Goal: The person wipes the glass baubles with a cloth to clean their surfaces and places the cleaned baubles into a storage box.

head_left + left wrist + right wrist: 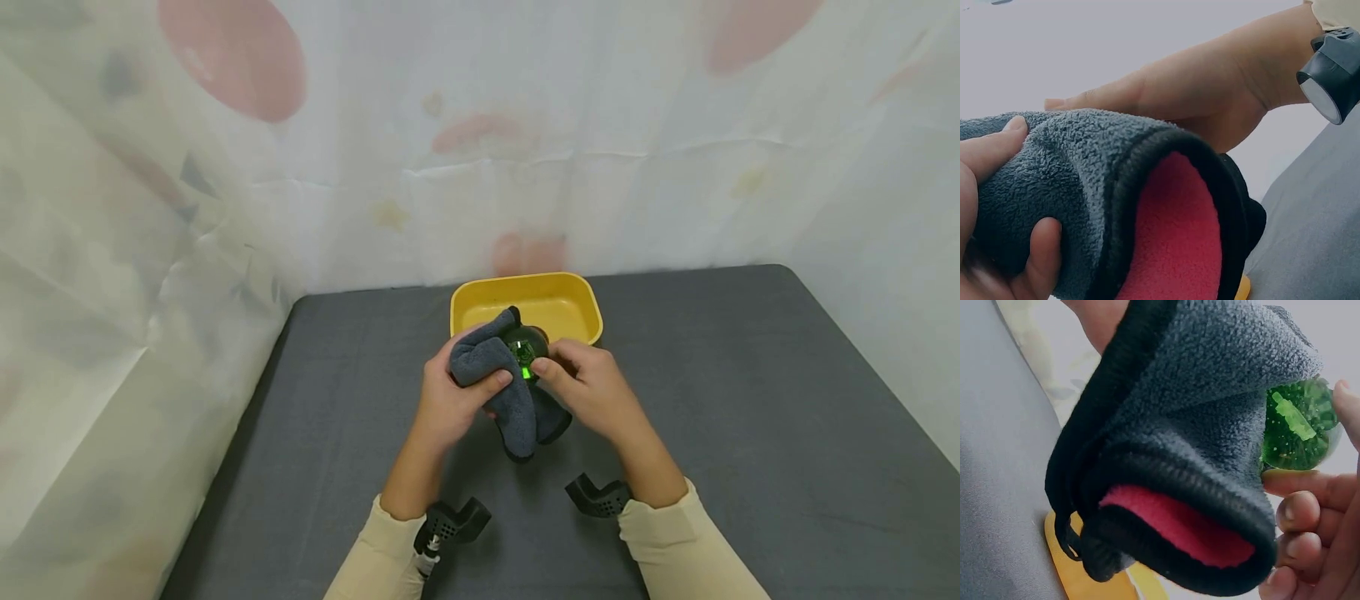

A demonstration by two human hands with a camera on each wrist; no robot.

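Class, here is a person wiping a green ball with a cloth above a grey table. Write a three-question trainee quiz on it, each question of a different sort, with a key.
1. True or false: the left hand grips the grey cloth.
2. What colour is the cloth's inner side? A red, B white, C blue.
3. Fill in: the right hand pinches the green ____.

Key: 1 true. 2 A. 3 ball. The yellow tray sits beyond the hands on the grey table.
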